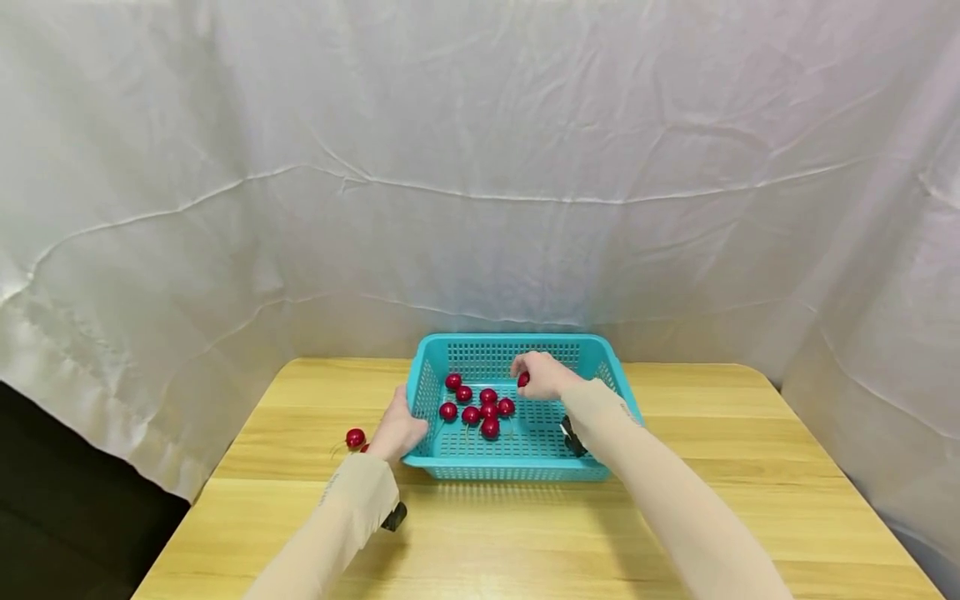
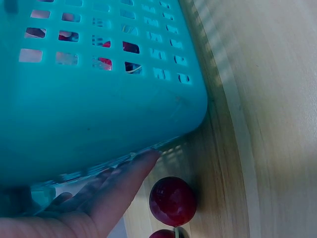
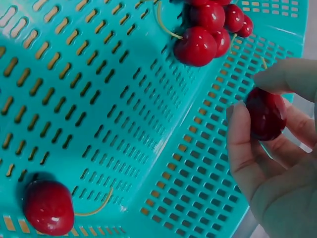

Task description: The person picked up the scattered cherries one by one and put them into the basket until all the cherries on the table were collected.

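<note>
The thumb and fingers of the right hand [image 3: 277, 163] pinch a smooth, glossy, dark-red round cherry [image 3: 267, 120], held above the basket [image 1: 517, 473] just right of the frame's centre in the head view. The left hand [image 1: 397, 429] grips the basket's left side, its thumb over the rim and its fingers along the outer wall. The basket is shiny turquoise plastic, oblong with rounded corners, pierced by square holes and by slots narrowed at the middle. Inside, shiny loose cherries [image 1: 489, 411] with thin curved stems gather in the left half of the basket; bare mesh runs from them toward the right wall, giving sideways room under the right hand. The rim stands up all round, and the table [image 1: 750, 467], pale wood with streaky grain, spreads right of the basket and in front of it. Wrinkled whitish cloth [image 1: 525, 208] fills the upper frame behind, and pale sleeves [image 1: 341, 508] cover both forearms. The left wrist view shows two more cherries [image 2: 173, 201] on the wood at lower centre, beside the left fingers; in the head view that hand partly hides one. The right wrist view shows the pinch closely, and at its lower left a single cherry apart from the cluster, its stem curling sideways.
</note>
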The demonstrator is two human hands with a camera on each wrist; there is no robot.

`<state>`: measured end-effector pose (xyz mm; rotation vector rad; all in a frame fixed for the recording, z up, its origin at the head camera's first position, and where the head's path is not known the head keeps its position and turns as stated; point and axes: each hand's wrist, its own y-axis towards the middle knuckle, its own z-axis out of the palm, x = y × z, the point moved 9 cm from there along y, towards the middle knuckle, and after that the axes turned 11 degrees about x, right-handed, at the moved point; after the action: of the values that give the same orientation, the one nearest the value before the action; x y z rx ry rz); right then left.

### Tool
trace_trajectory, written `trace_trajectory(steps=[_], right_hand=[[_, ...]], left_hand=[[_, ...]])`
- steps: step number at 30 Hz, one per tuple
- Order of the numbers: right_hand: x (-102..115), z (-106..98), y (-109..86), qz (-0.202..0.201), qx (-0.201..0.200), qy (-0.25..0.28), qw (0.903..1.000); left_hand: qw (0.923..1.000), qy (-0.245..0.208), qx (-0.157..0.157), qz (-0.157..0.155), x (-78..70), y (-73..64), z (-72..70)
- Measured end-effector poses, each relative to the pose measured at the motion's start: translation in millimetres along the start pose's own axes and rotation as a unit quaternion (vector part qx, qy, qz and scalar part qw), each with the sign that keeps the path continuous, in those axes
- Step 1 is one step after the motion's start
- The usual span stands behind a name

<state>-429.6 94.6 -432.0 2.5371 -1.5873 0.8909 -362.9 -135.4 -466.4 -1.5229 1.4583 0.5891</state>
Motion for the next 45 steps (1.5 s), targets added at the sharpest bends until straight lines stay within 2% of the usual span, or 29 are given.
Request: trace_trajectory(steps=[7, 11, 26, 34, 45], right_hand=[[-1, 12, 2.9, 0.014, 0.051, -0.015, 0.9985], [-1, 14, 1.3, 0.024, 0.064, -0.021, 0.9974], [-3, 8, -2.7, 0.037, 0.06, -0.03, 0.9971], [-1, 0, -4.9, 0.031, 0.046, -0.036, 0.9978], [5, -14, -21.3, 0.015, 0.042, -0.04, 0.9982]], left_hand=[[1.0, -0.005, 0.002, 0.002, -1.3, -0.3, 1.7], [1.0, -0.003, 0.003, 0.005, -1.9, -0.8, 2.0], [0.9999, 0.008, -0.002, 0.007, -1.3, 0.5, -1.3], [0.9999, 0.005, 0.0, 0.009, -0.2, -0.1, -1.8], [1.0, -0.006, 0.001, 0.008, -1.4, 2.7, 0.8]])
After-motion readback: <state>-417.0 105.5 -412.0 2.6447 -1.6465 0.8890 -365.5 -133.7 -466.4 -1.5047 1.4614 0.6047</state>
